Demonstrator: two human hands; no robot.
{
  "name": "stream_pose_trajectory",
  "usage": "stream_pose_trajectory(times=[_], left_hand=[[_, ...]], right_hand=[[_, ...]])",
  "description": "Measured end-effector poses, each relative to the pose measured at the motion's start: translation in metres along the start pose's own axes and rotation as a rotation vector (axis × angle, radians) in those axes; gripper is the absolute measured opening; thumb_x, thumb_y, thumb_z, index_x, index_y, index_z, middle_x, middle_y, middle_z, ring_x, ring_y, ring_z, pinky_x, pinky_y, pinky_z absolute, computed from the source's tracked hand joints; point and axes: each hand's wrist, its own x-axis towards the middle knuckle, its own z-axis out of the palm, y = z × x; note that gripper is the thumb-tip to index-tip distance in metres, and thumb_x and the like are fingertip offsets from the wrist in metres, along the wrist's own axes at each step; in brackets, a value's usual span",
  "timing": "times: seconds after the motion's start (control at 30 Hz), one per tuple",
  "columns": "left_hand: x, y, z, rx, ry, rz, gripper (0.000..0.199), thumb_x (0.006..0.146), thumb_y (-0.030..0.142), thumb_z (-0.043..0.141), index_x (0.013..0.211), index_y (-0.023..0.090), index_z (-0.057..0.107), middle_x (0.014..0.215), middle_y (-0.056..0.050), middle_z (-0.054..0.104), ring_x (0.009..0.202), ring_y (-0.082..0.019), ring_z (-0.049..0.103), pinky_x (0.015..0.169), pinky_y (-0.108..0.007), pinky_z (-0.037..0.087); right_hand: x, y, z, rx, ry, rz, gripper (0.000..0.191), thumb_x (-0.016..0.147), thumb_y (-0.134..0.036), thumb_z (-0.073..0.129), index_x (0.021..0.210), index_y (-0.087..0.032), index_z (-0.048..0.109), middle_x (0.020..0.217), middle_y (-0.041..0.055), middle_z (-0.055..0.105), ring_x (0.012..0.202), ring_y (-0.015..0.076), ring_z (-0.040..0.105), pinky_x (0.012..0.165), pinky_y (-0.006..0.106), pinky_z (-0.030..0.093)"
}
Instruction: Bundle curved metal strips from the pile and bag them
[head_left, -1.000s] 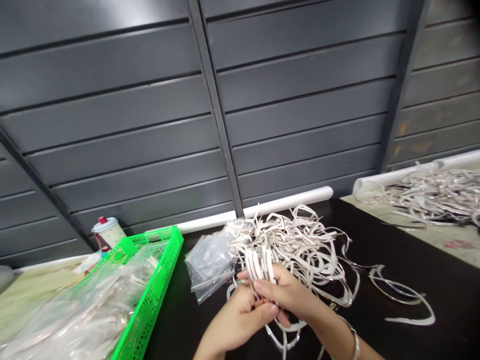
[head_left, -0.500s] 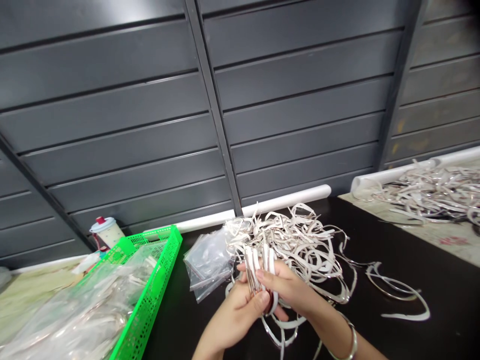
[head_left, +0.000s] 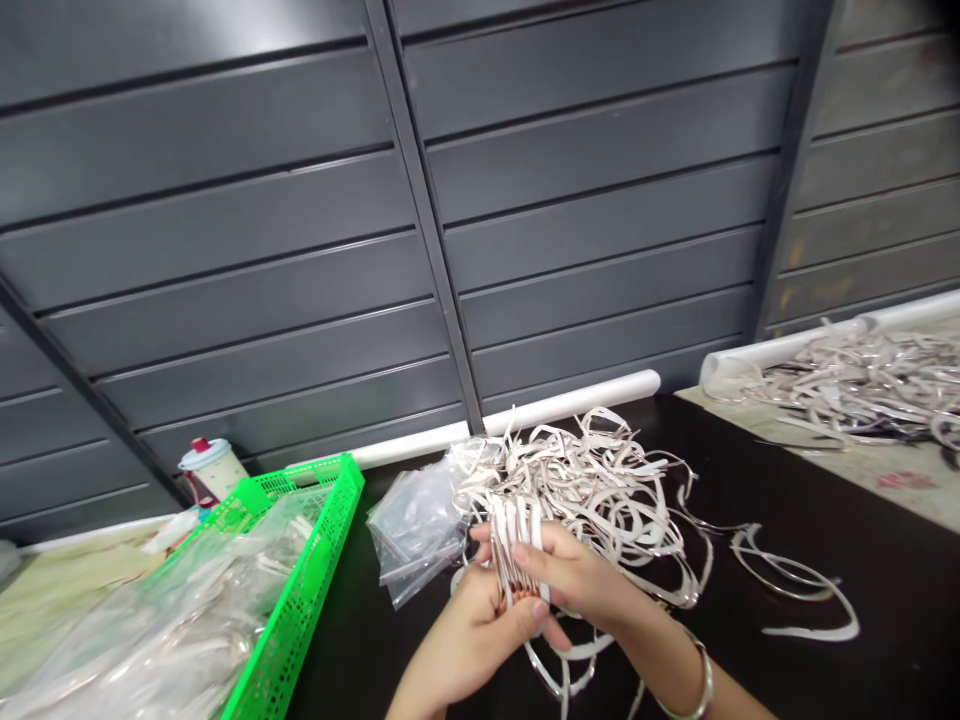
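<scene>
Between my hands is a bundle of curved strips point(head_left: 517, 548), white on one face and shiny metallic on the edges, lined up side by side. My left hand point(head_left: 486, 632) grips the lower end, its thumb across the front. Closed on the same bundle from the right, my right hand point(head_left: 574, 575) has its thumb laid over the strips; a bangle circles that wrist. Some fingertips are hidden behind the bundle. Right behind my hands a tangled heap of the same strips point(head_left: 600, 490) covers part of the black tabletop point(head_left: 750, 665).
Clear plastic bags point(head_left: 420, 525) lie left of the heap. A green basket point(head_left: 300, 590) at the left holds bagged strips. Behind it stands a lidded cup point(head_left: 215, 468). Two loose strips point(head_left: 814, 600) lie at right, and another pile point(head_left: 870, 385) sits farther right. A white tube point(head_left: 577, 398) runs along the grey wall.
The strips in my hands are now closer together and more evenly lined up. My right hand has shifted slightly left against the bundle.
</scene>
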Motion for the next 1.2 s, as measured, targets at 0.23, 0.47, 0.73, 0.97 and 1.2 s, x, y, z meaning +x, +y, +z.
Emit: stream_pose_trajectory(times=[0.23,0.47,0.73,0.97,1.2], left_hand=[[-0.002,-0.001,-0.001,-0.045,0.017,-0.025,0.036,0.085,0.043,0.051,0.083,0.016,0.076,0.074,-0.007,0.07,0.08,-0.021,0.064,0.079,-0.03,0.047],[0.001,0.002,-0.003,-0.235,-0.1,0.009,0.044,0.08,0.05,0.056,0.101,0.014,0.071,0.089,-0.011,0.071,0.087,-0.024,0.064,0.083,-0.035,0.047],[-0.002,0.004,-0.007,-0.522,-0.205,-0.069,0.044,0.077,0.049,0.062,0.103,0.014,0.07,0.089,-0.013,0.071,0.088,-0.025,0.065,0.085,-0.036,0.045],[0.005,-0.003,-0.004,-0.195,-0.013,-0.122,0.017,0.072,0.024,0.066,0.084,0.013,0.072,0.084,-0.006,0.07,0.083,-0.021,0.061,0.078,-0.028,0.045],[0.015,-0.017,0.003,0.212,0.321,-0.042,0.009,0.076,0.019,0.06,0.08,0.016,0.067,0.078,-0.002,0.066,0.072,-0.018,0.057,0.07,-0.027,0.043]], right_hand=[[0.001,0.003,-0.001,0.1,-0.092,-0.031,0.056,0.069,-0.052,0.069,0.106,-0.011,0.061,0.059,-0.0023,0.054,0.035,0.0026,0.039,0.031,0.013,0.03],[0.0,0.001,0.002,0.047,-0.037,0.0,0.042,0.077,-0.045,0.064,0.102,-0.012,0.066,0.068,0.0014,0.062,0.034,0.0009,0.04,0.029,0.012,0.027],[0.002,-0.006,0.005,0.27,0.04,0.11,0.033,0.071,-0.036,0.072,0.091,-0.01,0.068,0.08,0.0063,0.068,0.067,0.0142,0.065,0.06,0.022,0.051],[0.011,0.007,-0.001,0.389,0.104,0.082,0.034,0.073,-0.039,0.069,0.092,-0.011,0.066,0.083,0.0067,0.068,0.037,0.0064,0.053,0.026,0.015,0.03],[0.017,0.002,-0.002,0.571,0.271,-0.005,0.027,0.072,-0.033,0.072,0.087,-0.013,0.063,0.075,0.0063,0.07,0.062,0.0168,0.065,0.052,0.025,0.051]])
